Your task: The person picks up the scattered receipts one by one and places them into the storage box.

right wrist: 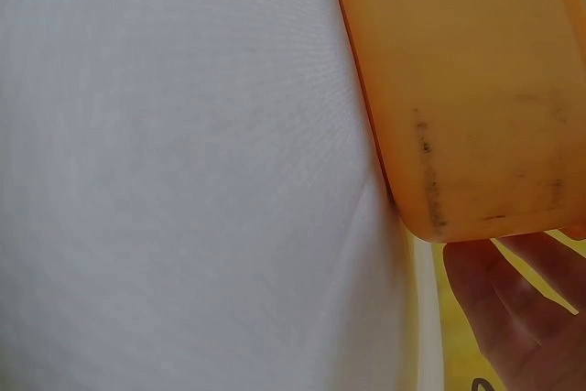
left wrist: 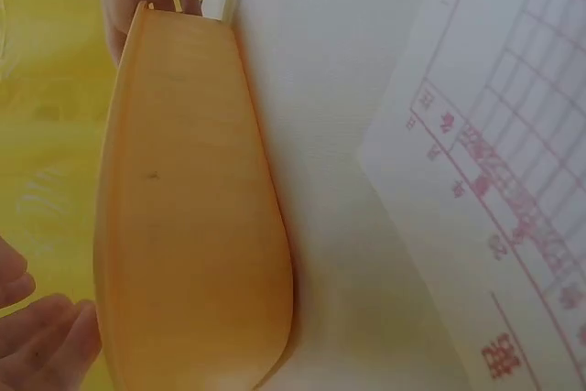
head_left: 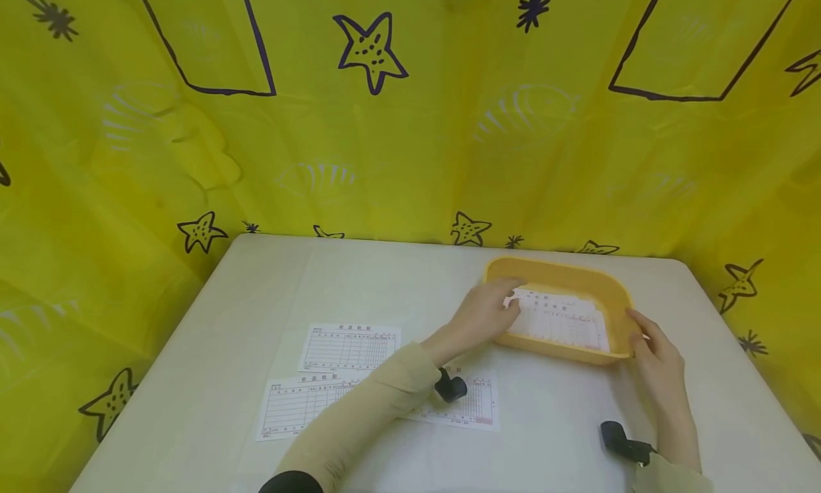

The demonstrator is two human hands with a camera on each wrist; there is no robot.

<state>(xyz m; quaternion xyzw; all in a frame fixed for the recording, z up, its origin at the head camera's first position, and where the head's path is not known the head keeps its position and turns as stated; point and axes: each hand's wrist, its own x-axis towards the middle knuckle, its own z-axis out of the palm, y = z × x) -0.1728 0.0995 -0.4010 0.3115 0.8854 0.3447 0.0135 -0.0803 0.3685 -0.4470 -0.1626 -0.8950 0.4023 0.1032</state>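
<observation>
A yellow plastic basket [head_left: 558, 354] stands at the table's right rear, with printed receipt slips [head_left: 564, 322] lying overlapped inside it. My left hand [head_left: 484, 315] reaches over the basket's left end, its fingers above the inside near the slips' left edge. In the left wrist view its fingertips [left wrist: 55, 341] show beyond the rim, thumb and fingers apart, with nothing seen between them. My right hand [head_left: 661, 361] holds the basket's right end, fingers at the rim; the right wrist view shows its fingers [right wrist: 476, 290] against the end wall.
More receipt slips lie on the white table [head_left: 212, 379]: a rear slip [head_left: 349, 347], a front left slip [head_left: 291, 407] and one [head_left: 477, 400] partly under my left forearm. A yellow patterned curtain [head_left: 410, 158] hangs behind the table and at both sides.
</observation>
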